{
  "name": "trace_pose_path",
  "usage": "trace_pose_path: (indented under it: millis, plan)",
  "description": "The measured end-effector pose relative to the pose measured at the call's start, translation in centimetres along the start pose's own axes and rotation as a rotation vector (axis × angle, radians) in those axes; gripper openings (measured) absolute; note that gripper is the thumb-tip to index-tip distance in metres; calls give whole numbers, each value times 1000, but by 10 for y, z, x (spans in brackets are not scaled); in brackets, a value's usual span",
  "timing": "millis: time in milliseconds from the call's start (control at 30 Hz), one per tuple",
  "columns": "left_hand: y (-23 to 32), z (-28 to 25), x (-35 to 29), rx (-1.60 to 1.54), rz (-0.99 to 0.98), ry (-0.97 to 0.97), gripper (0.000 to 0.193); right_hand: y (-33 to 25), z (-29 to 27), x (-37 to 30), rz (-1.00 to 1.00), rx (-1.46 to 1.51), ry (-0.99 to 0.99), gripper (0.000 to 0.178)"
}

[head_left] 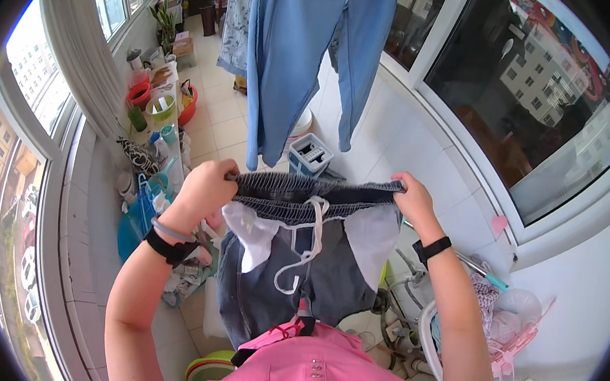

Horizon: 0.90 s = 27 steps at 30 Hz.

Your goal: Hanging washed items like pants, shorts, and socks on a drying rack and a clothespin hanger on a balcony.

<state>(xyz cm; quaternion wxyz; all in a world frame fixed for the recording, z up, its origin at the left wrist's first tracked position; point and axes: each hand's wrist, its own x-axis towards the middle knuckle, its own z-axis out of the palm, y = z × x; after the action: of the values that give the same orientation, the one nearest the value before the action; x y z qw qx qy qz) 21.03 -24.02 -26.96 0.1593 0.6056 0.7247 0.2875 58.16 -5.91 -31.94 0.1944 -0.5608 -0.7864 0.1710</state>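
A pair of dark grey denim shorts point(327, 278) hangs in front of me by its elastic waistband. My left hand point(208, 190) is closed on one end of the waistband, and my right hand point(413, 202) grips the other end, so it is stretched wide. White pocket linings point(371, 242) show on both sides, so the shorts seem inside out. A white drawstring point(315, 238) dangles down the middle. Just beyond the waistband, light blue trousers point(286, 60) hang from above, their legs reaching almost to it.
Along the left wall, a low ledge holds red basins point(139, 94), a green basin point(161, 107) and bottles. A grey bin point(310, 155) stands on the tiled floor ahead. Hoses and a white tub point(428, 336) with laundry and pink hangers point(518, 343) are at the right. Windows line both sides.
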Motion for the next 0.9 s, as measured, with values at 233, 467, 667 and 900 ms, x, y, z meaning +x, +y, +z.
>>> trace_pose_path:
  millis: [233,467,667,900]
  plan:
    - [-1,-19,-76,-112,-227,-458,34,-26,-37,-48,232,60,-675,53]
    - [49,-22,-60,66,-173,-635,43,34,-4,-27,354,336,-818,56]
    - [94,-116,-86,36,274,428,54,-113,-123,-25,-341,346,9,54]
    - [-127,77,-86,20,77,-223,35,46,83,-88,-250,177,-569,41]
